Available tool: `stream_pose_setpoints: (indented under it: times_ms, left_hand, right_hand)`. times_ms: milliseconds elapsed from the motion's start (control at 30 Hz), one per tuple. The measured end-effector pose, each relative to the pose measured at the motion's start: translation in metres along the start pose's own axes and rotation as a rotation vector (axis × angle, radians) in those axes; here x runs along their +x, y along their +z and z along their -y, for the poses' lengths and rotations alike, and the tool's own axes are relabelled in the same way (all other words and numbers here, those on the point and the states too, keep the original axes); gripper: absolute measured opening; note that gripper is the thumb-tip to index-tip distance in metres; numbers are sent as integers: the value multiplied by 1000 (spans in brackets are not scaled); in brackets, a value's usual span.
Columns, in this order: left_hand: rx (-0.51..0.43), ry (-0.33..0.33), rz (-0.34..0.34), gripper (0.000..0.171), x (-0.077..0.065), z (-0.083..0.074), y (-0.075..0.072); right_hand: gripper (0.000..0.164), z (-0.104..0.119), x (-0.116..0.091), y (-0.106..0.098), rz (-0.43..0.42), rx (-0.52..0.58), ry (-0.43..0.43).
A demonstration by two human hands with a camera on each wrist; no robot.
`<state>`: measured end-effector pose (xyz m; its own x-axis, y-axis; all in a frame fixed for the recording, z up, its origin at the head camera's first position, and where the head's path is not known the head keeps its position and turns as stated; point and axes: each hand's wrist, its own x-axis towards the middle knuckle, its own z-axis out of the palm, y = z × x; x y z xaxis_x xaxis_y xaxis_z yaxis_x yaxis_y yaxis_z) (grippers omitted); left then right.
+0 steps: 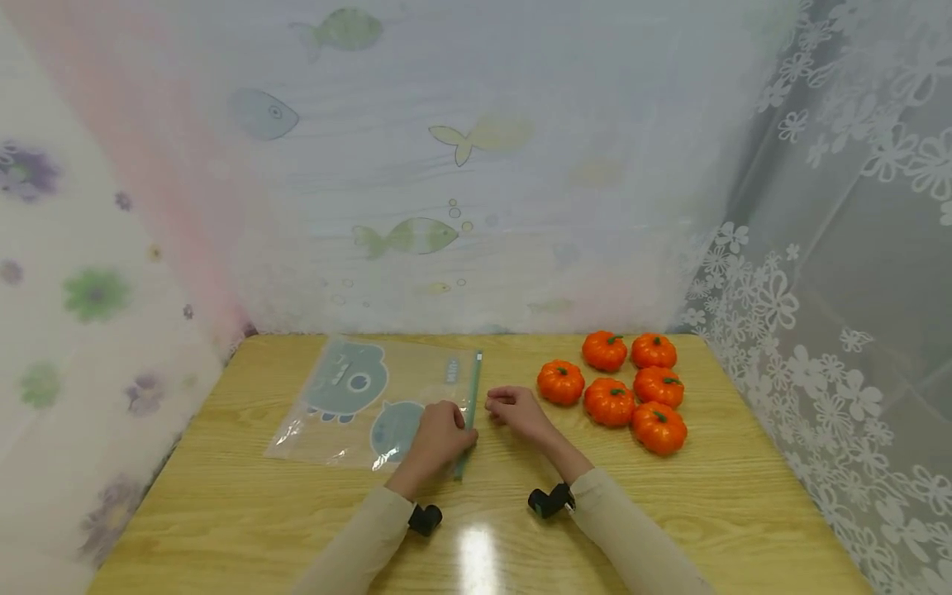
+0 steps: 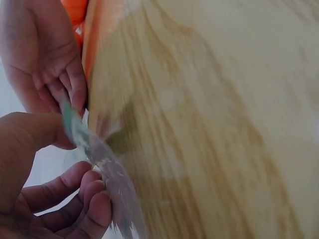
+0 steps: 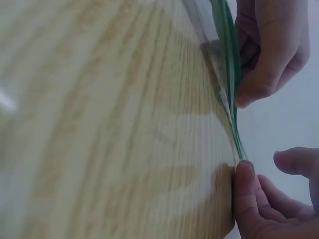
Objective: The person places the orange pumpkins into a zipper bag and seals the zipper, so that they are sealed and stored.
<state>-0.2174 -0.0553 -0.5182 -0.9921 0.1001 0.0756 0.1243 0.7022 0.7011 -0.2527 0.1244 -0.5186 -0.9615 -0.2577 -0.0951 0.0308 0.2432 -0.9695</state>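
A clear plastic zip bag (image 1: 409, 376) printed with blue-grey cartoon figures lies flat on the table, its green top strip (image 1: 474, 388) towards the right. My left hand (image 1: 440, 431) pinches that strip near its front half, with the thumb (image 2: 40, 127) on one side of the edge. In the right wrist view the strip (image 3: 230, 59) bends up a little off the tabletop. My right hand (image 1: 521, 413) is just right of the bag, thumb (image 3: 296, 160) and fingers apart, holding nothing. Its fingertips look close to the strip in the right wrist view; contact is unclear.
Several small orange pumpkins (image 1: 610, 402) with green stems are grouped on the right of the wooden table (image 1: 595, 529), beyond my right hand. A curtain printed with fish (image 1: 424, 235) hangs behind the table's far edge. Flowered curtains (image 1: 773, 297) hang at both sides.
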Motion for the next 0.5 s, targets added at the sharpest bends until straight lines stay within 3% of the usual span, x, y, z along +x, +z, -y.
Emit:
stream_pose_setpoints:
  times_ms: [267,500]
  left_hand:
    - [-20,21,-40,20,-3,-3,-3]
    - [-116,46,-98,8,-11,-2,-5]
  right_hand:
    - [32,4,10,10,6,24,30]
    - [33,12,13,10,30,54,78]
